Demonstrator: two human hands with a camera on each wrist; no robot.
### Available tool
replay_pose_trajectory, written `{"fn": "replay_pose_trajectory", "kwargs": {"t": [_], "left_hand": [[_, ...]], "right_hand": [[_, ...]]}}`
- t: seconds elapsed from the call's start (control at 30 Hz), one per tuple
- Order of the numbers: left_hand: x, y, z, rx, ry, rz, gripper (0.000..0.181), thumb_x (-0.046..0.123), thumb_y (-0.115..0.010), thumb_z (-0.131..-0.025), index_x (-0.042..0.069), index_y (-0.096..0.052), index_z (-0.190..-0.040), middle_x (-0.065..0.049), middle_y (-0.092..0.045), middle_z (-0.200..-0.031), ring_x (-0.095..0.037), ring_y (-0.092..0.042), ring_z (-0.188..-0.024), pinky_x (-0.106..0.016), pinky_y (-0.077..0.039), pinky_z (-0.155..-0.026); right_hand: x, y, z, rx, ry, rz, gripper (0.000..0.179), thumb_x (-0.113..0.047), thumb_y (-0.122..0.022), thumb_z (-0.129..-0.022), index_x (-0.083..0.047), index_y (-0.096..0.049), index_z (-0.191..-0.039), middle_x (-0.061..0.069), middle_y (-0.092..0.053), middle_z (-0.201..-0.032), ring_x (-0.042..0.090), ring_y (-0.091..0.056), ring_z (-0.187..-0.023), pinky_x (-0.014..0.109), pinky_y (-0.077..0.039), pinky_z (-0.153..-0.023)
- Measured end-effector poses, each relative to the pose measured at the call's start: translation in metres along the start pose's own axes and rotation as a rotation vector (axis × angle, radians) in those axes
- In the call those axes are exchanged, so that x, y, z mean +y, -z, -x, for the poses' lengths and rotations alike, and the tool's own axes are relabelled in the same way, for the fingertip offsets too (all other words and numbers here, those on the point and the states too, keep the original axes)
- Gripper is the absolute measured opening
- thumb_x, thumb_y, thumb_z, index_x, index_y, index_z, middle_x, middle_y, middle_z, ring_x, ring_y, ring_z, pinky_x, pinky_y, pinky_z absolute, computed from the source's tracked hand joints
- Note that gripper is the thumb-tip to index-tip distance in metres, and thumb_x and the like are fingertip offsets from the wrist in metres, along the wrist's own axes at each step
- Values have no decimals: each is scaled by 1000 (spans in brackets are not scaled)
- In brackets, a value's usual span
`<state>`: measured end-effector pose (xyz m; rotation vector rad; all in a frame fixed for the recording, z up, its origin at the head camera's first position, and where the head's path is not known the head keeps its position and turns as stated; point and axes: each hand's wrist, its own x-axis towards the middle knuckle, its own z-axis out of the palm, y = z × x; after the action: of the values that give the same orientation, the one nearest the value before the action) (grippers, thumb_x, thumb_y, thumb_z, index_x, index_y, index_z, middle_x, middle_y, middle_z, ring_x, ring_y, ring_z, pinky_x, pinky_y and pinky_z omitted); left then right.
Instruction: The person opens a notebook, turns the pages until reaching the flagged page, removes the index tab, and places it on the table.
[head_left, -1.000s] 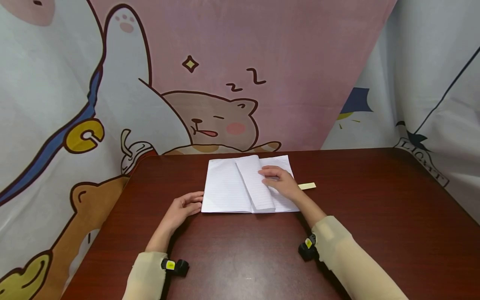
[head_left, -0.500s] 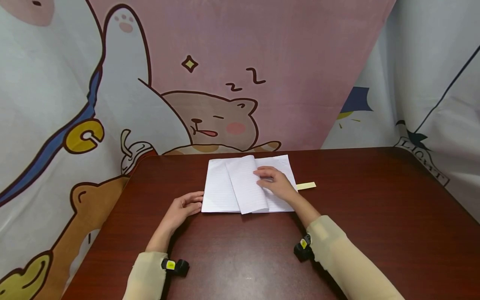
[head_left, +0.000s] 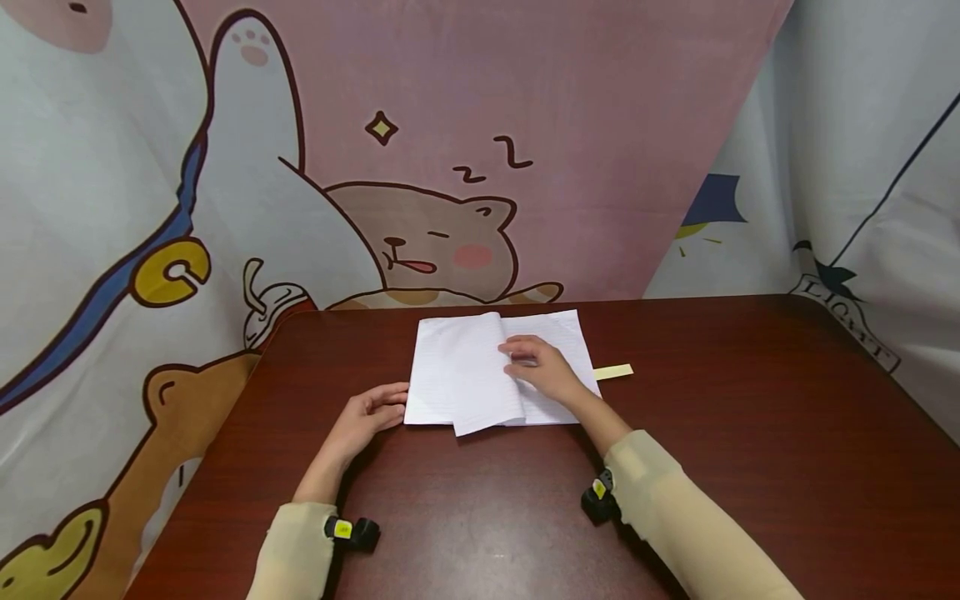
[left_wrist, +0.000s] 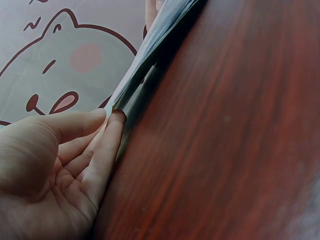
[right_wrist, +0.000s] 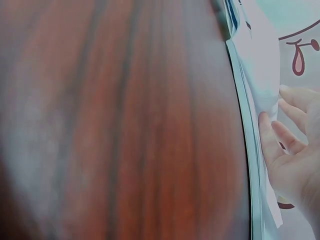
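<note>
A notebook of white lined paper [head_left: 431, 375] lies open on the brown table. One leaf [head_left: 480, 379] is curled over to the left, its lower corner jutting past the notebook's near edge. My right hand [head_left: 543, 367] touches the bulging right side of this leaf with thumb and fingertips, fingers loosely bent; in the right wrist view, fingertips [right_wrist: 283, 92] lie against the white paper [right_wrist: 262, 75]. At the left edge my left hand [head_left: 367, 421] pinches the notebook, thumb [left_wrist: 95, 120] above and a finger below, as the left wrist view shows.
A yellow paper strip [head_left: 613, 372] sticks out at the notebook's right side. Brown tabletop [head_left: 750, 400] surrounds it. Behind hangs a cartoon-printed cloth [head_left: 600, 150]. Black wrist cameras [head_left: 363, 535] sit at both cream sleeves [head_left: 697, 508].
My right hand has moved left, pushing the curled leaf over toward the left page; the leaf's corner now overhangs the near edge. The left hand stays at the notebook's left edge.
</note>
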<state>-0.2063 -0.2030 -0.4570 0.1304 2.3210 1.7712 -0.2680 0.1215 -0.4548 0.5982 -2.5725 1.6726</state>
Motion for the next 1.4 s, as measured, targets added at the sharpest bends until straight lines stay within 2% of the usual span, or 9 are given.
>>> {"fn": "replay_pose_trajectory", "kwargs": {"t": [0.33,0.53,0.8,1.07,1.4], "left_hand": [[-1,0,0,-14,-9,3,44,6,-62,-97,-1,-54,-140,-26,-60,-134,-13,-66,-107,-23,-57,-90],[-1,-1,-1,-7,-2,0,43,5,-62,-97,0,-54,-140,-25,-60,-133,-14,-66,-107,-24,-57,-90],[-1,-1,-1,2,2,-12,43,6,-62,-97,1,-55,-140,-25,-60,-133,-15,-66,-108,-24,-57,-89],[0,-1,-1,12,19,-11,42,7,-62,-97,2,-56,-139,-24,-61,-133,-16,-66,-109,-23,-58,-89],[-1,0,-1,7,16,-11,43,7,-62,-97,2,-55,-140,-24,-60,-134,-17,-66,-110,-23,-57,-89]], "right_hand": [[-10,-7,1,-16,26,-25,36,3,-69,-88,13,-63,-122,31,-55,-135,47,-59,-117,51,-49,-106],[-6,-8,0,-28,24,-4,35,1,-71,-88,8,-65,-122,27,-56,-135,43,-62,-116,47,-51,-104],[-7,-10,-1,-60,-10,64,34,-1,-71,-88,8,-67,-121,24,-58,-134,39,-61,-118,43,-50,-105],[-10,-11,-2,-117,-81,54,39,4,-74,-85,12,-64,-122,24,-54,-139,37,-61,-121,35,-53,-102],[-13,-14,-4,-112,-119,127,39,0,-78,-83,7,-67,-120,18,-56,-138,31,-66,-114,30,-56,-96]]}}
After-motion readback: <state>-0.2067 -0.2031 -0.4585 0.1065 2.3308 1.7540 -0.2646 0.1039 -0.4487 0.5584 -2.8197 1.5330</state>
